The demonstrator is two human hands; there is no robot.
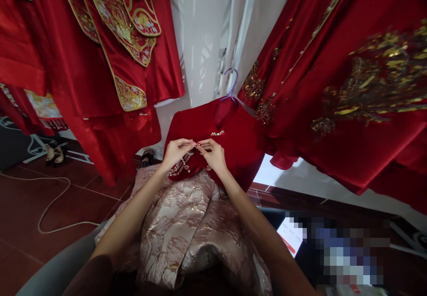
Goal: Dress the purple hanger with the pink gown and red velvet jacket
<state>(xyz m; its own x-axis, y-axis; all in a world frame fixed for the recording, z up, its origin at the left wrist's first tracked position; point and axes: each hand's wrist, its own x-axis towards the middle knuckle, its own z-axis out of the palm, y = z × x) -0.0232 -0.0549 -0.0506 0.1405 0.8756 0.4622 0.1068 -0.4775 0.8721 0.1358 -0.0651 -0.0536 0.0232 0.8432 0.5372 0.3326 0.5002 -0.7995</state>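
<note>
A small red jacket (240, 140) hangs on a purple hanger (232, 85) in front of me, with pearl fastenings (217, 133) down its front. My left hand (176, 151) and my right hand (213, 154) meet at one pearl fastening, both with fingers pinched on it. A beaded pearl tassel (182, 166) dangles below my left hand. Under the jacket spreads a pale pink and gold brocade skirt (187, 225), lying between my forearms.
Red robes with gold embroidery hang at left (110, 42) and right (350, 87). A white wall stands behind. A white cable (50, 202) loops over the dark red floor tiles. Shoes (55, 154) sit at left. A blurred patch covers something at lower right.
</note>
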